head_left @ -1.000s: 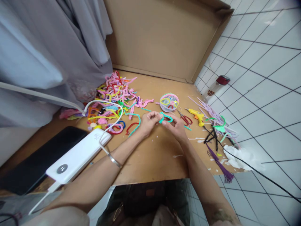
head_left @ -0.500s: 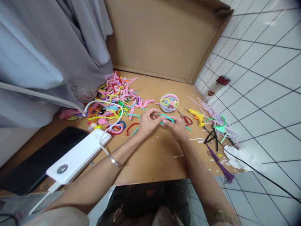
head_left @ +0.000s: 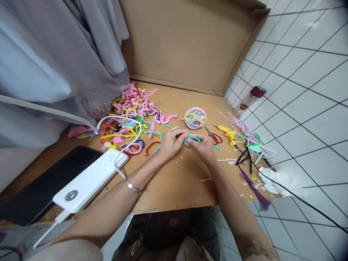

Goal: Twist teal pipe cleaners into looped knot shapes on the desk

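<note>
A turquoise pipe cleaner (head_left: 194, 137), bent into a small loop, is held between my two hands above the middle of the table. My left hand (head_left: 173, 142) pinches its left end, with thumb and fingers together. My right hand (head_left: 203, 146) grips the loop from the right, thumb near my left fingertips. Just beyond the hands stands a round tub (head_left: 195, 119) with pink and yellow loops on top. Red-handled scissors (head_left: 215, 137) lie right of my right hand, and a curved red pipe cleaner (head_left: 151, 146) lies left of my left hand.
A colourful pile of pipe cleaners (head_left: 138, 105) lies at the back left. A white power bank (head_left: 91, 181) and a black slab (head_left: 49, 185) are at the left. On the right are a yellow glue gun (head_left: 228, 134), lilac pipe cleaners (head_left: 244, 134) and a purple tassel (head_left: 255, 190).
My fingertips have shifted slightly around the turquoise piece, and its loop now shows more rounded between them. Both hands keep hold of it.
</note>
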A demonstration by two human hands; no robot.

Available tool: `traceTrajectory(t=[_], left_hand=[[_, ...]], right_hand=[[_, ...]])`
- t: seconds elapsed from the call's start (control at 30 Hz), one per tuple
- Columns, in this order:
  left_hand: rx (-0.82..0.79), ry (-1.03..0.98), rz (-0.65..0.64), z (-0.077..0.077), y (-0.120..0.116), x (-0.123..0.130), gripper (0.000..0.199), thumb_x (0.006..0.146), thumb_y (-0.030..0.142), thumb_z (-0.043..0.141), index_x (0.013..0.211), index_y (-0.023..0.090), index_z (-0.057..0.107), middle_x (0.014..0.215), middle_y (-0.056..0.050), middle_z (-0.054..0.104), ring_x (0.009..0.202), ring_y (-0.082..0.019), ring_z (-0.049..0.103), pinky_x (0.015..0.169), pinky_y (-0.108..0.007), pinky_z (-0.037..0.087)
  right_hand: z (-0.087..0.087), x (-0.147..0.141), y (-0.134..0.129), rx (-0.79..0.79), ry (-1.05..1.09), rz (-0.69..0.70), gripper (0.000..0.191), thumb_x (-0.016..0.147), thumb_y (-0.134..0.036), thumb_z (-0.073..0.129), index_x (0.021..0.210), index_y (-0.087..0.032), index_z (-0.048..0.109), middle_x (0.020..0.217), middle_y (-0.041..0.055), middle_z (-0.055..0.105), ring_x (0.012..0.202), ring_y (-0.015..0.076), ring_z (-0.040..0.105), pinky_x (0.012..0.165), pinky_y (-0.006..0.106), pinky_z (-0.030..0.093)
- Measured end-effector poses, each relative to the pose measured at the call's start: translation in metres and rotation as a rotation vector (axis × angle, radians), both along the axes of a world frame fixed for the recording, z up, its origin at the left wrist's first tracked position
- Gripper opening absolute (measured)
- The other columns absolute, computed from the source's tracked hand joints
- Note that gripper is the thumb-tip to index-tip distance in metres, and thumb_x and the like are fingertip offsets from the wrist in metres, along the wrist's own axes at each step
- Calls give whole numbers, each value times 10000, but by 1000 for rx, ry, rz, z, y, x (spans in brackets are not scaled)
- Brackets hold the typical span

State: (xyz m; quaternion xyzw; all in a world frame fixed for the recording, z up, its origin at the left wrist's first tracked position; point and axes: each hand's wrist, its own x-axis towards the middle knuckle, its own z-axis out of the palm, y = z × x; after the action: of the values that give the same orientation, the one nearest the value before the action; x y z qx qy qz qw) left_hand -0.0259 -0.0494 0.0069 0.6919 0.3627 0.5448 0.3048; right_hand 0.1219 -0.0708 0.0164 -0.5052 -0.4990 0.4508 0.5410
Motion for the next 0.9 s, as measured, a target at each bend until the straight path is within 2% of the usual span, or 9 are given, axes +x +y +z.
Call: traceTrajectory(t=[0.1,0.23,0.33,0.5,0.77,0.83,0.9], left_hand=[[-76,-25,-26,-3,2,2,210,841,323,615,761,168,731,736,-41,692,706,-157,600,703,-286,471],[-262,-251,-59,-5,6,5,239,770,401,690,719,168,688,726,-41,705,696,-161,610,716,-294,498],[-354,-408,-25,-5,8,5,303,685,456,759,698,163,679,695,-38,699,664,-155,602,703,-297,502],[-393,-490,-3,-4,8,5,358,620,489,796,670,160,662,649,-20,662,630,-139,573,654,-280,471],[-451,-549,-129,-5,7,7,367,631,488,794,620,162,625,570,19,554,550,-94,455,579,-247,393],[-446,-564,-116,-4,8,7,370,632,486,794,617,160,620,558,26,540,537,-85,432,573,-242,382],[-425,-553,-77,-3,9,6,371,614,490,803,627,161,631,566,22,561,543,-88,444,581,-243,395]], right_hand=[[0,0,0,-18,-3,0,360,478,-423,898,668,-177,716,589,-9,665,548,127,567,585,283,497],[-2,3,2,-37,45,35,416,542,-540,864,673,-179,704,581,9,667,543,123,566,583,273,478],[-3,3,1,-54,43,81,469,605,-625,805,702,-175,715,588,28,674,547,125,573,570,262,455],[-5,-3,-2,-38,-72,132,444,607,-596,807,636,-177,662,559,2,628,525,113,518,536,252,400],[-8,-3,-2,64,-105,158,365,655,-496,769,591,-194,573,569,-45,497,567,97,413,569,253,339],[-6,-5,-4,66,-132,152,359,676,-487,755,588,-193,569,567,-41,499,564,100,419,566,255,345],[-4,-8,-5,65,-114,121,314,684,-474,753,660,-193,613,619,-26,566,582,110,469,584,259,388]])
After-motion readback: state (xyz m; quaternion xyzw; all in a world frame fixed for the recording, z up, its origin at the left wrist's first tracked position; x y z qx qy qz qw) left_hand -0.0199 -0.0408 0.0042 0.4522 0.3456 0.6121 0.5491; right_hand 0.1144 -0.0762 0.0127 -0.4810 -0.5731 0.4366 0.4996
